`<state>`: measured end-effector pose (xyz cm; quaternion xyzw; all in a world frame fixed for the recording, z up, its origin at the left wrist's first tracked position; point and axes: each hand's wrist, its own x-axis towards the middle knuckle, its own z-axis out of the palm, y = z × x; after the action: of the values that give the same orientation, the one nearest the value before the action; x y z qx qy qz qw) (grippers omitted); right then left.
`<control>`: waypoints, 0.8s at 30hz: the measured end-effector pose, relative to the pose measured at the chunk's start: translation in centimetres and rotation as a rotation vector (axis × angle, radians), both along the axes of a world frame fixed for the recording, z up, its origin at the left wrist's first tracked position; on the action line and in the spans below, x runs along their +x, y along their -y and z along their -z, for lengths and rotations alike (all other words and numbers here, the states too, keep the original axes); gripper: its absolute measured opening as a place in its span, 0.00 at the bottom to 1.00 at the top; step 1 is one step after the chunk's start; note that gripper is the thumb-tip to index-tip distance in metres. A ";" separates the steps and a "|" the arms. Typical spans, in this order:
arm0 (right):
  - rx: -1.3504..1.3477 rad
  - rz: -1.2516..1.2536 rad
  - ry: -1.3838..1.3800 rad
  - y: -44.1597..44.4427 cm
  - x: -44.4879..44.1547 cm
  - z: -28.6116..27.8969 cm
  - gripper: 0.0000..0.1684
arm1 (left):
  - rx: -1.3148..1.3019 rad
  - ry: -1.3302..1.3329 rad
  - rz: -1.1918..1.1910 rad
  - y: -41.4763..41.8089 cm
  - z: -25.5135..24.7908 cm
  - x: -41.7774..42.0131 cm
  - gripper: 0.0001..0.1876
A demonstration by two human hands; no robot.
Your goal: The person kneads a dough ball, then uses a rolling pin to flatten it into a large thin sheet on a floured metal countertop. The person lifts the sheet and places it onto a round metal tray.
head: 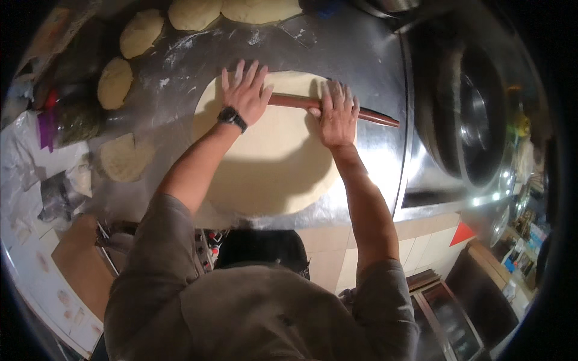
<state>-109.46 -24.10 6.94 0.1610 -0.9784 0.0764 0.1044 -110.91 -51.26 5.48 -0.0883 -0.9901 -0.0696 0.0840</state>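
Observation:
A large, thin sheet of pale dough (266,149) lies on the steel worktop in front of me. Across its far part runs a reddish-brown wooden rolling pin (293,101), whose right tip sticks out past the dough. My left hand (246,92), with a dark watch at the wrist, holds down the pin's left part, fingers spread forward; that end of the pin is hidden beneath it. Over the right part, my right hand (337,113) grips the pin, the thumb on the near side and the fingers across the top.
Several dough pieces (142,34) line the worktop's (361,58) far and left sides, among flour smears. A flat dough piece (124,158) lies at left, by a jar (76,119) and plastic bags (27,149). Right of the worktop's edge is a large dark round pan (481,122).

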 end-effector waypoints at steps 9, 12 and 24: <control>0.009 0.113 0.055 0.2 -15.7 3.3 0.28 | 0.295 -0.315 0.114 0.3 1.9 -17.5 0.24; 0.170 -0.185 0.008 0.2 -12.3 3.6 0.27 | 0.394 -0.122 -0.006 1.2 2.5 -17.1 0.28; -0.008 -0.447 0.123 -12.1 -3.7 0.3 0.37 | 0.121 0.031 -0.202 -9.8 1.2 2.6 0.38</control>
<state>-113.18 -12.00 6.68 0.3682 -0.9227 0.1110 0.0259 -108.35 -41.48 4.27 0.0181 -0.9892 -0.1216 0.0803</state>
